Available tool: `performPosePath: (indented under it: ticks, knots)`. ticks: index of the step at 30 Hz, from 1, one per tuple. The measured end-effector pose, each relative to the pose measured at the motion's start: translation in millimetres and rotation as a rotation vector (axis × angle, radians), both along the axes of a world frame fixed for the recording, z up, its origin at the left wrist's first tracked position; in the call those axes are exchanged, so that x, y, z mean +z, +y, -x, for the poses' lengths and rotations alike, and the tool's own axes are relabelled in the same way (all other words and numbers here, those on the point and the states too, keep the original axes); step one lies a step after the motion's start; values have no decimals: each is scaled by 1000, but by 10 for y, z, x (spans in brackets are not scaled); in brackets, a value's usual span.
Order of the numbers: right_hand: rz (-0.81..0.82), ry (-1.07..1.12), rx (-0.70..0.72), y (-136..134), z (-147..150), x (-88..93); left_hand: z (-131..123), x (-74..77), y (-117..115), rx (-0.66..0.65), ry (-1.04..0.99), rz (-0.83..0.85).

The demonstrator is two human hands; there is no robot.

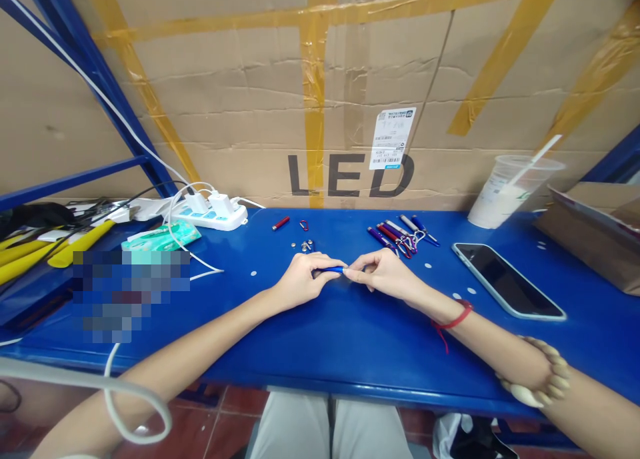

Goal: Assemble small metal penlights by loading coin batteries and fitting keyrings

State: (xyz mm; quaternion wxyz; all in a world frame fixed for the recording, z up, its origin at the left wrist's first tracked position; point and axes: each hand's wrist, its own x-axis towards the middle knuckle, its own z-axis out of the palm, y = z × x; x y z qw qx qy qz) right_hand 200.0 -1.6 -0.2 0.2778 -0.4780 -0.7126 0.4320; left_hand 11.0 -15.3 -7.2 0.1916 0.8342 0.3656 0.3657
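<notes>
A slim blue keychain flashlight (331,269) lies level between my two hands, just above the blue table. My left hand (304,282) is closed round its body, thumb and fingers pressed against it. At the other end, my right hand (385,274) pinches the tip; its fingertips hide whatever small part may be there. Beyond my left hand are several small metal pieces (305,246), a red tube (281,223) and a red carabiner clip (304,225). Past my right hand lies a group of keychain flashlights (393,236) in purple, red, silver and blue, with clips attached.
To the right are a phone (507,280), a plastic cup with a straw (493,196) and an open carton (590,236). A power strip (225,217), a tissue pack (163,239) and yellow-handled tools (83,246) lie left. A large cardboard box (240,112) stands behind.
</notes>
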Motion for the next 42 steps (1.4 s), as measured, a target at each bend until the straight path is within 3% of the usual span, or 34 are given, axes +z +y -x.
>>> performPosePath:
  ticks: [3,8,12,19,30,36,42]
  knots:
    - [-59,-39,9,8,-8,18,-20,25,5,42,31,42]
    - [-625,-197,-81,19,-74,68,-46,26,48,52,-38,238]
    - [-816,-232,37,31,-124,86,-55,51,56,23,-91,390]
    - [-814,-209,42,14,-124,117,-103,154,-78,-39,-97,440]
    - [-828,-199,125,-18,-123,57,-99,88,-111,6,-82,399]
    - [-794,-181,111,-13,-114,12,-124,43,-121,48,-216,463]
    - [-715,-116,88,-17,-90,-1,-123,40,-139,35,-255,406]
